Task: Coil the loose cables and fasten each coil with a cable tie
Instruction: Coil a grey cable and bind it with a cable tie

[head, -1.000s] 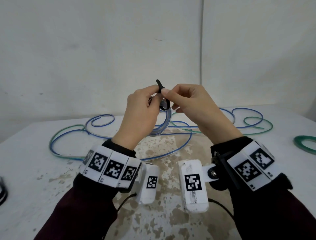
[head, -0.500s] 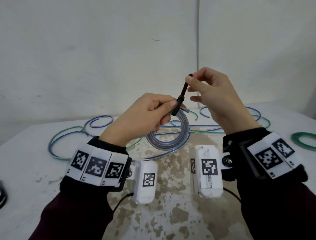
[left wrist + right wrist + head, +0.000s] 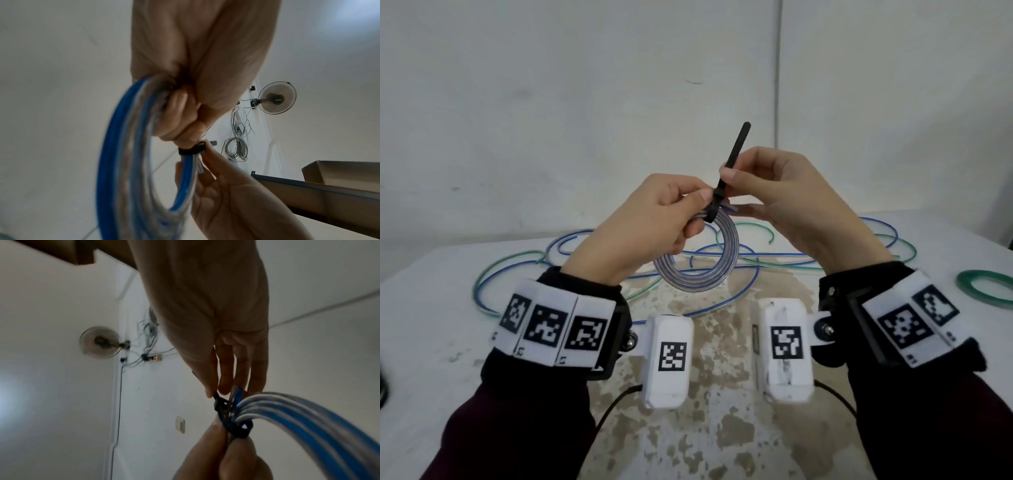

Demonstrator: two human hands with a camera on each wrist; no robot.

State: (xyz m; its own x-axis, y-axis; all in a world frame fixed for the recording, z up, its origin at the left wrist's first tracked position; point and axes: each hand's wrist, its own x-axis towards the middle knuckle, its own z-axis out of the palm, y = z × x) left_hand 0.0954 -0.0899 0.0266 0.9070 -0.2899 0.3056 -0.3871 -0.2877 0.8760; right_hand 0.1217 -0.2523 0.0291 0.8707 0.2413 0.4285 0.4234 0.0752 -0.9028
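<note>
Head view: my left hand (image 3: 650, 226) grips the top of the blue-and-clear cable coil (image 3: 698, 270), which hangs in the air above the white table (image 3: 441, 308). A black cable tie (image 3: 726, 171) wraps the coil at the grip point; its free tail points up and slightly right. My right hand (image 3: 791, 202) pinches that tail between thumb and forefinger, just above the buckle. Loose blue and green cables (image 3: 784, 257) lie on the table behind the coil. A green cable coil (image 3: 986, 286) lies at the far right.

Left wrist view: the left hand (image 3: 197, 65) is curled around the cable coil (image 3: 127, 162). The cable tie (image 3: 192, 148) bands the strands just below those fingers. The right hand (image 3: 236, 203) touches the coil beside the band.

Right wrist view: the right hand's fingertips (image 3: 224, 386) close on the cable tie (image 3: 228, 415). The coil (image 3: 308, 426) runs off lower right. The left hand (image 3: 222, 457) clamps the strands below the tie.
</note>
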